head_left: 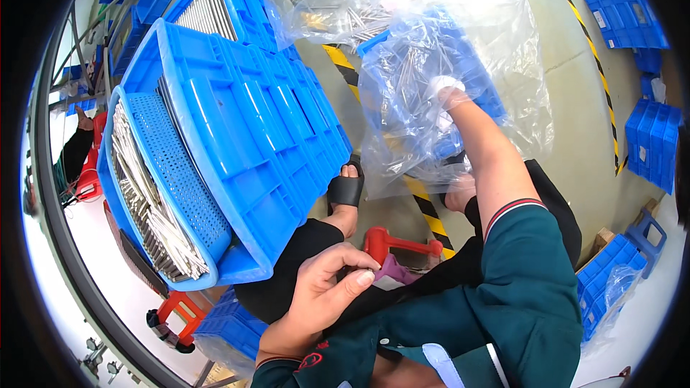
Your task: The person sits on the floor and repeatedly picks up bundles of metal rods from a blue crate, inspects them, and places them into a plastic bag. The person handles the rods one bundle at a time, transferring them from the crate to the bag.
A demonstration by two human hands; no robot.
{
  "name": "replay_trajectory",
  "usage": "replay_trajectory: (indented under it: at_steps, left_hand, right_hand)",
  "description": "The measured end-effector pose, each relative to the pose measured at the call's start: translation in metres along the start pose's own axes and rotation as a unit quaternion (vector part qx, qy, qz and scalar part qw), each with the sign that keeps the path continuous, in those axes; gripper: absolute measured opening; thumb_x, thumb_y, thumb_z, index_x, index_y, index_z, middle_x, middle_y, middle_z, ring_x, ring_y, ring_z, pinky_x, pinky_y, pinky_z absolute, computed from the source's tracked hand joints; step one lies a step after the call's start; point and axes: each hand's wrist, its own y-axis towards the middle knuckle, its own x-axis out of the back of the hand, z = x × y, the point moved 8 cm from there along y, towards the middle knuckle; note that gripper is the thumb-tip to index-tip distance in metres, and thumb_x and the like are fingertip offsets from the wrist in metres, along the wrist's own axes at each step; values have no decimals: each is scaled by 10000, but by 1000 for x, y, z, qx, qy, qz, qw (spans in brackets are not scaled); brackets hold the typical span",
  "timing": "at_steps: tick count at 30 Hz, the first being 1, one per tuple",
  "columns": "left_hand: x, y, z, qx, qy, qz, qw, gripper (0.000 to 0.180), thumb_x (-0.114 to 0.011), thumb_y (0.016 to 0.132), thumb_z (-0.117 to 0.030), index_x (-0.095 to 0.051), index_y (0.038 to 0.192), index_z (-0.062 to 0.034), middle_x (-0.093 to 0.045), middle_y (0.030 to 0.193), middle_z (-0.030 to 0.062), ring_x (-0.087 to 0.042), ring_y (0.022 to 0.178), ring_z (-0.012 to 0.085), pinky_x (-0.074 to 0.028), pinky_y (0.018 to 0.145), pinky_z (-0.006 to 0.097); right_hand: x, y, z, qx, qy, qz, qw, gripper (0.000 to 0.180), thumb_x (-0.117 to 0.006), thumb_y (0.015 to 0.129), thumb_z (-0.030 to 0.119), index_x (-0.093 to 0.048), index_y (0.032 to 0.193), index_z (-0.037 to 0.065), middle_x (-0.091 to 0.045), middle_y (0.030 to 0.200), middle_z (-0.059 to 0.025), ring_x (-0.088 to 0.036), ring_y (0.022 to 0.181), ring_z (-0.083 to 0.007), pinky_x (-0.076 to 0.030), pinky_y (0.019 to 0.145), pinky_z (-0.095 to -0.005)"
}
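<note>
My left hand point(323, 284) is held over my lap. Its thumb and forefinger are closed in a pinch, and whatever lies between them is too small to make out. My right hand point(447, 90), with a white covering over its fingers, reaches into a blue crate point(480, 65) in front of me. A clear plastic bag point(388, 151) lines and overhangs that crate. Inside lie several thin metal rods point(411, 72), seen through the plastic. The right fingers are hidden, so their grip cannot be told.
A large blue crate point(244, 129) stands close at my left, beside a perforated blue basket point(172, 144) full of metal rods point(154, 208). A red plastic piece point(395, 244) shows between my legs. Black-and-yellow tape point(428, 212) crosses the floor; more blue crates point(650, 136) stand at right.
</note>
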Motion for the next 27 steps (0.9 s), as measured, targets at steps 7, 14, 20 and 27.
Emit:
replay_trajectory:
  at_steps: [7, 14, 20, 27]
  left_hand:
    - [2, -5, 0, -18, -15, -1, 1000, 163, -631, 847, -96, -618, 901, 57, -539, 754, 43, -473, 653, 78, -355, 582, 211]
    - [3, -9, 2, -12, -14, -18, 1000, 166, -632, 845, -96, -618, 900, 60, -542, 754, 48, -483, 659, 82, -358, 584, 212]
    - [1, -1, -1, -4, -11, -2, 1000, 173, -630, 846, -107, -618, 897, 57, -543, 756, 50, -484, 662, 83, -361, 591, 217]
    - [6, -7, -1, -6, -3, -20, 1000, 171, -625, 849, -110, -616, 895, 55, -546, 760, 45, -489, 668, 76, -364, 593, 212]
  right_hand:
    - [42, -24, 16, 92, -215, 38, 971, 224, -550, 823, 233, -720, 919, 124, -687, 896, -93, -654, 850, -260, -499, 659, -422]
    - [45, -31, 67, 39, -274, 155, 948, 174, -610, 784, 226, -729, 902, 177, -688, 860, -8, -646, 765, -177, -463, 513, -432]
    - [-42, 13, 9, -58, -292, 73, 952, 67, -644, 737, 227, -655, 676, 203, -587, 617, 62, -566, 521, -151, -346, 366, -371]
    - [38, -30, 30, -105, -124, 79, 984, 268, -554, 832, 261, -702, 1005, 122, -681, 1028, -77, -638, 985, -285, -490, 816, -423]
